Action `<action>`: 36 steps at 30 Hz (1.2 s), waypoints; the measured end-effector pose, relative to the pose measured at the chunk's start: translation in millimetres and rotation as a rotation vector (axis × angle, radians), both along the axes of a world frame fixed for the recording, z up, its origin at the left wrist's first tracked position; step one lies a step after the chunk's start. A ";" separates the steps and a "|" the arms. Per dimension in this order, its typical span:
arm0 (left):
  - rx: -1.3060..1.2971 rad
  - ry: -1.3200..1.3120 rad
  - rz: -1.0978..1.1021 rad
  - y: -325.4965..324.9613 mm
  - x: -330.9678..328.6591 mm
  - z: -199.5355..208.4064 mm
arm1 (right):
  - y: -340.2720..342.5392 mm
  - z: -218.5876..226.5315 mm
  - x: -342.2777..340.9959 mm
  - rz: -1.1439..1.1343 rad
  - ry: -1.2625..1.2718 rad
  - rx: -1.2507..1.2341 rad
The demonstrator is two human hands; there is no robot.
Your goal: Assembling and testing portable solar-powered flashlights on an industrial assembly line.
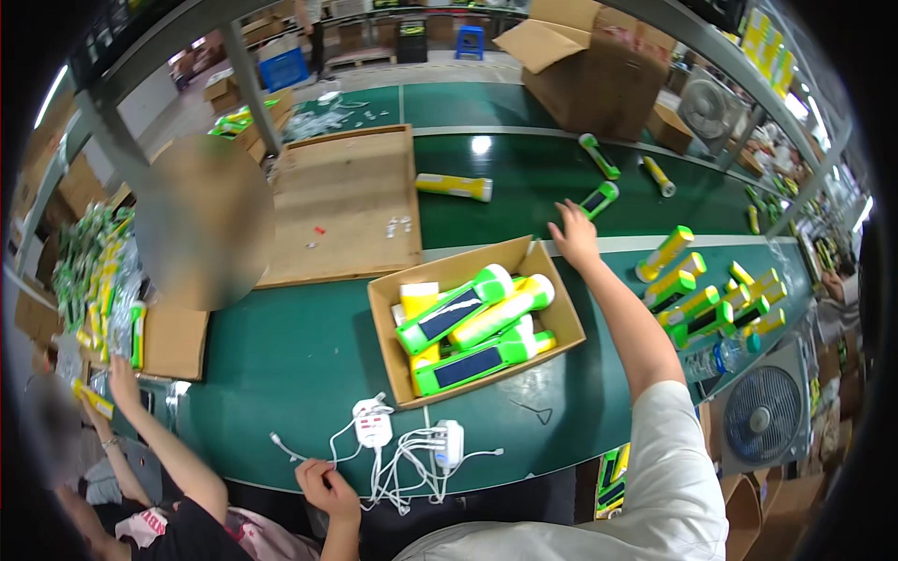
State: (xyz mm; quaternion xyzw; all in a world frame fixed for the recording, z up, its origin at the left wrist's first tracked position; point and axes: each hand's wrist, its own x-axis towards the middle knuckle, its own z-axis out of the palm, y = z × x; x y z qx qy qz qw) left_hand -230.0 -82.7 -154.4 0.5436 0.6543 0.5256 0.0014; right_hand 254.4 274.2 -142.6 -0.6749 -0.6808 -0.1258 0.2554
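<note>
My right hand (573,234) stretches across the belt with its fingers apart. Its fingertips are beside the near end of a green flashlight (600,198); whether they touch it I cannot tell. At the front edge of the table my left hand (329,490) is loosely curled with nothing visible in it, close to a white charging cable (345,452). Between my hands, an open cardboard box (385,323) holds several green and yellow flashlights (458,313), some with dark panels. A yellow flashlight (454,186) lies on the belt beyond the box.
White power strips (373,424) with tangled cables lie nearby. A bent metal hook (533,409) rests right of them. Several flashlights (693,306) stand at right near a plastic bottle (713,359). A shallow cardboard tray (346,201) lies far left. A co-worker's hands (124,385) work at left.
</note>
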 end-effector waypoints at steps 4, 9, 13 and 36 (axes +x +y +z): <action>0.003 0.032 -0.026 4.0 6.0 -1.9 | 17.5 15.0 16.5 0.010 -0.065 -0.024; -0.002 0.050 -0.008 -1.2 -1.6 -2.0 | 78.9 36.9 -39.3 0.402 0.067 -0.143; 0.027 0.048 -0.008 2.3 -2.7 -2.7 | 117.4 41.2 -81.1 0.468 0.186 -0.295; 0.258 -0.511 -0.681 6.4 18.3 146.0 | -228.3 241.3 -229.6 1.175 0.713 -0.552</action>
